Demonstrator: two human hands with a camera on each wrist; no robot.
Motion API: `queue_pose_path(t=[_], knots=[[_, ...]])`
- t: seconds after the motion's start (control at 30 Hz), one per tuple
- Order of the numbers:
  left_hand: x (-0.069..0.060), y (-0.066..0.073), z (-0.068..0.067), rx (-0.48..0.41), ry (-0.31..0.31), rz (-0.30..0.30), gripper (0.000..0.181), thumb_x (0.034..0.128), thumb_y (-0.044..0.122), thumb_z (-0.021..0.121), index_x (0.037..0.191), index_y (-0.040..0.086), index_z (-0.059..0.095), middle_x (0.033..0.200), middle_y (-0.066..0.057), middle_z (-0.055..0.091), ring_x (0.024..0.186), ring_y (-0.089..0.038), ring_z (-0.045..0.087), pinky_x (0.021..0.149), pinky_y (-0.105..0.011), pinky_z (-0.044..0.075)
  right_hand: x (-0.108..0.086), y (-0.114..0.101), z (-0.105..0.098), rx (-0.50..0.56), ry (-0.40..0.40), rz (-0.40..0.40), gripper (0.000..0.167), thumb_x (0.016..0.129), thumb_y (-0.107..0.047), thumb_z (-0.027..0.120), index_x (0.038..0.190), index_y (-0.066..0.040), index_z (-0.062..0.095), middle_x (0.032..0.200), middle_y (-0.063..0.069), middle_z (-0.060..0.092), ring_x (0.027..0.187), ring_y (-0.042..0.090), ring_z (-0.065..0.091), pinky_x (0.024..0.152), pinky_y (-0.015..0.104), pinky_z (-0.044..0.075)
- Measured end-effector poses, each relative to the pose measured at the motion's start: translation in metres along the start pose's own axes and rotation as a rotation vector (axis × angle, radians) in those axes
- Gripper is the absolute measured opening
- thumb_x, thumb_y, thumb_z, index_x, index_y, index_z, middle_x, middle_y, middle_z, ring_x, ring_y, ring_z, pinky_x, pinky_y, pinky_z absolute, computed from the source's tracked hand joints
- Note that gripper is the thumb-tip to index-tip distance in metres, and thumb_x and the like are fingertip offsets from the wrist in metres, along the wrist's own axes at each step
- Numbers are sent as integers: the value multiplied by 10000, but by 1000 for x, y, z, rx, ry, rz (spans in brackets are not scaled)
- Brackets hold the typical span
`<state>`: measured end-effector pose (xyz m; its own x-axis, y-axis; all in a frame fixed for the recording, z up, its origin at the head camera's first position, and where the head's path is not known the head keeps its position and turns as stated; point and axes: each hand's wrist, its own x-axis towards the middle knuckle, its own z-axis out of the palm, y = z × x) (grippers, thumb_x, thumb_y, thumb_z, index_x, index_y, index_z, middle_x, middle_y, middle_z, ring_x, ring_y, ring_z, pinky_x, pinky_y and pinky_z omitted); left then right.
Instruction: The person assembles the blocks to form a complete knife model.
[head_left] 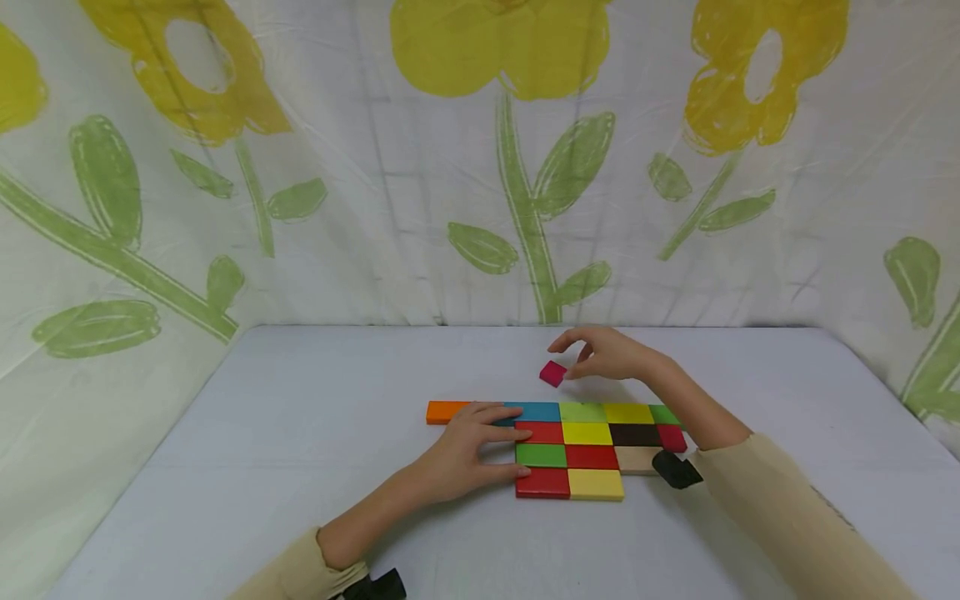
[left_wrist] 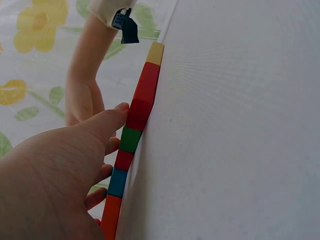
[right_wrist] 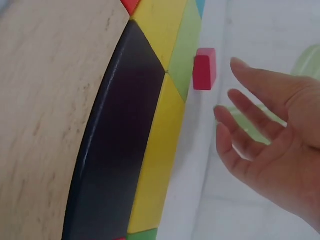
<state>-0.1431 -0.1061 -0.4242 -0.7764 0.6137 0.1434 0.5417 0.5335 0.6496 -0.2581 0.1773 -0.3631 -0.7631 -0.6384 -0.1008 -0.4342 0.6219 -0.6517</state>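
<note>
Flat coloured blocks lie edge to edge in rows on the table, among them an orange block (head_left: pixel 444 412), a black block (head_left: pixel 634 434) and a cream block (head_left: pixel 596 485). My left hand (head_left: pixel 457 450) rests along the left side of the rows, fingers spread, with its thumb on a red block (left_wrist: pixel 142 92). Behind the rows, a small pinkish-red block (head_left: pixel 553 373) lies by itself. My right hand (head_left: pixel 609 354) hovers beside it, fingers loosely bent and parted. In the right wrist view, a gap shows between the fingers and that block (right_wrist: pixel 202 72).
The white table (head_left: pixel 337 367) stretches out around the blocks. Behind its far edge hangs a white curtain (head_left: pixel 330 267) with yellow flowers and green leaves. A black wrist device (head_left: pixel 677 469) sits at the right cuff, over the near side of the rows.
</note>
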Motion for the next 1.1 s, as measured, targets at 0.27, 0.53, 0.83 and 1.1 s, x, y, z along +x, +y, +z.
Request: queue_pose_path(t=[0.27,0.53,0.83,1.1], knots=[[0,0,-1,2,4,12,470,942,397,796,1359,187,739,1537,-27,583,1447,-252,452,1185,-611,361,14,8,5,53,-45,46,457,944,-77,764,1373,29,645,1352,233,641,1149,366,645,973,434,592],[0,1,0,-4,5,4,470,941,396,800,1357,185,741,1538,-30,584,1455,-276,445,1188,-614,360,20,14,8,77,-71,99,397,939,-78,776,1308,28,675,1228,210,648,1114,338,611,916,359,587],[0,0,0,2,8,5,467,941,390,803,1355,184,742,1537,-39,584,1457,-282,443,1189,-616,359,17,13,10,68,-45,108,368,950,-116,780,1259,52,670,970,106,646,896,212,573,780,283,513],[0,0,0,6,14,17,466,940,391,802,1353,183,743,1531,-37,589,1453,-272,446,1183,-609,370,14,11,11,52,-15,92,350,942,-109,784,1220,67,663,914,101,655,835,195,583,755,279,519]])
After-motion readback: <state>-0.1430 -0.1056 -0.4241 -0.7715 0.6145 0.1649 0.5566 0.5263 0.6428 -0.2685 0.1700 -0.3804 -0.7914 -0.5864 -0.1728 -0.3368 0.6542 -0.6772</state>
